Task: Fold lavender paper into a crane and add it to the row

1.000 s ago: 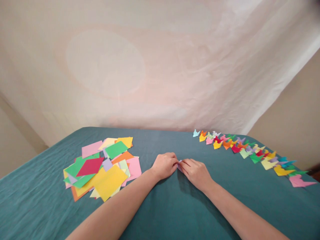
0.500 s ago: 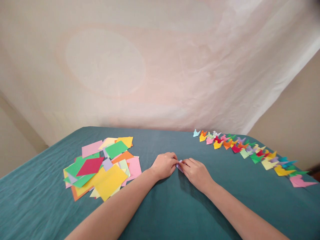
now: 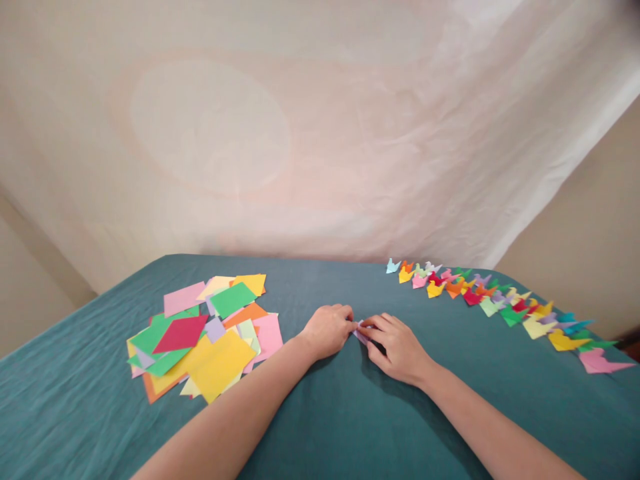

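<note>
A small folded piece of lilac paper (image 3: pixel 359 333) lies between my hands, low over the middle of the cloth. My left hand (image 3: pixel 329 331) is closed, its fingertips pinching the paper's left side. On the other side, my right hand (image 3: pixel 395 347) touches the paper with its fingertips, the thumb now lower and apart from the index finger. Most of the paper is covered by fingers, so the exact shape of its folds cannot be made out.
Loose coloured paper sheets (image 3: pixel 215 363) overlap in a pile on the left. Rows of small folded paper birds (image 3: pixel 513 317) stand along the right side. A teal cloth (image 3: pixel 320 427) covers the table, and a pale hanging sheet (image 3: pixel 320 133) is behind it.
My right hand has opened somewhat, its thumb spreading down from the fingers, and shifted slightly right. My left hand keeps its pinch on the lilac paper, almost unmoved.
</note>
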Action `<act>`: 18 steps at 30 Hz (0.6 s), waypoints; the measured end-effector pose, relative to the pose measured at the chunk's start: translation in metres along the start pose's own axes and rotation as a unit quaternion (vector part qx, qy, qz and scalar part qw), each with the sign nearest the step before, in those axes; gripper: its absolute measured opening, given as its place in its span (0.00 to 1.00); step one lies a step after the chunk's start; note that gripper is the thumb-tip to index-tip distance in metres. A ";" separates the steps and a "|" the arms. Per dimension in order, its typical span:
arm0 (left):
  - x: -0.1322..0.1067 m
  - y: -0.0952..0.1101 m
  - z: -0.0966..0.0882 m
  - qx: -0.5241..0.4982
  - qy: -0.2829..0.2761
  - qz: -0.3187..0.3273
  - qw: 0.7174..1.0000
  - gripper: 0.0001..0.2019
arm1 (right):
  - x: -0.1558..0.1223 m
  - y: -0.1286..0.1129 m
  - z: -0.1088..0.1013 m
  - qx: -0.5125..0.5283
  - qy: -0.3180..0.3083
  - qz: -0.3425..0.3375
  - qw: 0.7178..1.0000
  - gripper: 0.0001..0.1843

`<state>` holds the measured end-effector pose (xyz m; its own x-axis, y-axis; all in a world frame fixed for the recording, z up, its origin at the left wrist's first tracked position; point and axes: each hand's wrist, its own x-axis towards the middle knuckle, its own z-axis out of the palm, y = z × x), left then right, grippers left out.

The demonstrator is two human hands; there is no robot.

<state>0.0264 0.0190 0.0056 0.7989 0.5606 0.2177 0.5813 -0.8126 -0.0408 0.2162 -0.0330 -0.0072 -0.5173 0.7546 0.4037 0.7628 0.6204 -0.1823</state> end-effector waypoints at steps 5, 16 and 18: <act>0.000 -0.002 0.001 -0.005 0.004 0.000 1.000 0.12 | 0.000 0.005 -0.002 0.013 -0.026 0.000 1.000 0.21; -0.001 -0.006 0.004 -0.037 0.010 -0.003 0.999 0.15 | 0.002 0.016 0.003 0.003 -0.057 -0.013 0.998 0.26; -0.001 -0.005 0.004 -0.029 0.011 0.001 1.000 0.14 | 0.002 0.018 0.003 0.009 -0.066 -0.015 0.998 0.25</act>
<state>0.0232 0.0237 0.0017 0.7965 0.5556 0.2386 0.5689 -0.8223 0.0159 0.2279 -0.0198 -0.0124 -0.5880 0.7561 0.2872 0.7391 0.6465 -0.1891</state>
